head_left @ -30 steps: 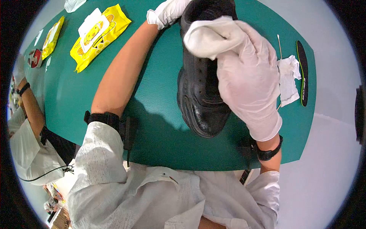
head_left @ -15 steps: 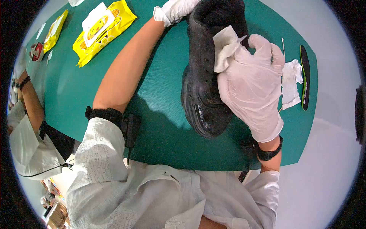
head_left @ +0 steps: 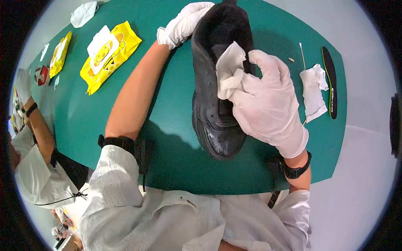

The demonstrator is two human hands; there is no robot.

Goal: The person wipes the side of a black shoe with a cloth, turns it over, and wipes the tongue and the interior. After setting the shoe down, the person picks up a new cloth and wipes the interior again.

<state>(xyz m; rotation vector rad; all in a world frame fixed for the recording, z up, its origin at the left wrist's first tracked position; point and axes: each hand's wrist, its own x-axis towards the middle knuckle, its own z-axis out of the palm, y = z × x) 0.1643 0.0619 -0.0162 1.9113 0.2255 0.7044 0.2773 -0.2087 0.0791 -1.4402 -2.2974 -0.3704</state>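
Observation:
A black shoe [head_left: 203,94] lies on the green table mat, its toe towards me. My left hand [head_left: 186,24], in a white glove, grips the shoe near its heel; its fingers are partly hidden behind the shoe. My right hand [head_left: 268,100], also gloved, holds a crumpled white wipe [head_left: 230,73] against the shoe's lace area, just below the collar opening. No laces show in the visible eyelets. The toe cap has a shiny, wet-looking patch.
Right of the shoe lie a used white wipe [head_left: 314,94], a cotton swab [head_left: 302,54] and a black insole [head_left: 329,81]. On the left are yellow wipe packs [head_left: 121,50] and a white mask [head_left: 83,14]. A co-worker's gloved hand [head_left: 24,85] is at the far left.
The camera view has shifted, bringing more of the mask into sight. My right hand has moved the wipe slightly inward across the shoe's upper. My left hand keeps its place near the heel.

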